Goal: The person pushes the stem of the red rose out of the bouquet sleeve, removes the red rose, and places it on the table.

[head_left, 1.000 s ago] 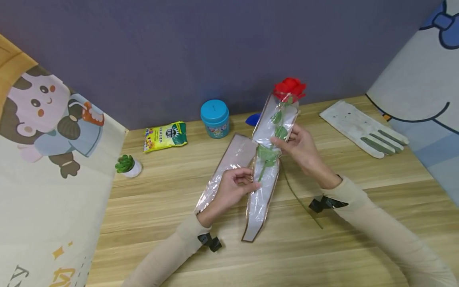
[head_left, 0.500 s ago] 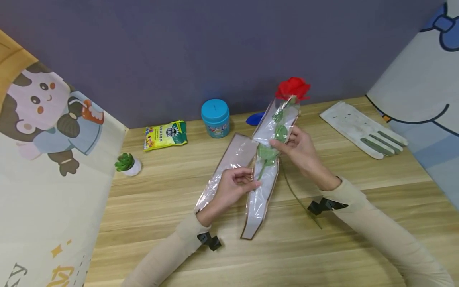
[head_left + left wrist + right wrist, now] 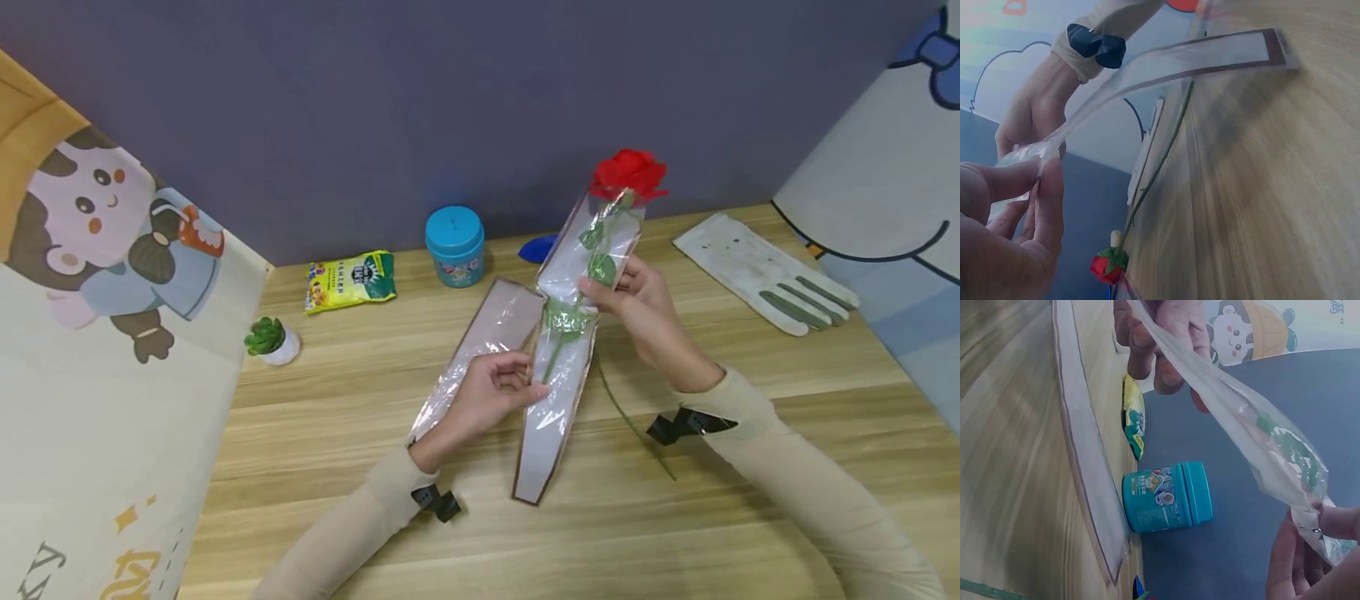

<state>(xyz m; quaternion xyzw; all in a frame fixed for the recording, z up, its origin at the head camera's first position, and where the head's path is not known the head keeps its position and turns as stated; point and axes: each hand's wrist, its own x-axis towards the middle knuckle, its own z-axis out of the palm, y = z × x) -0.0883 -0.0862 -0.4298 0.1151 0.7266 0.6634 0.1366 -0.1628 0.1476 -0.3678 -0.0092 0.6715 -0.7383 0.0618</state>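
Note:
A red rose stands in a clear-fronted, white-backed flower sleeve with brown edging. Its bloom sticks out of the top, and its leaves and stem show through the film. My left hand pinches the sleeve's left edge, around the middle. Higher up, my right hand grips the right edge, thumb on the front. The sleeve creases between the two hands. A second flower sleeve lies flat on the table, partly under my left hand. Another red rose lies behind, its thin stem running along the table.
At the back stand a blue lidded jar and a yellow-green packet. A small potted succulent is at the left. A white-and-grey glove lies at the right. A blue object is partly hidden behind the sleeve.
The held rose and sleeve have shifted slightly up and to the right, my right hand moving with them. Both hands keep their hold. The view has shifted a little.

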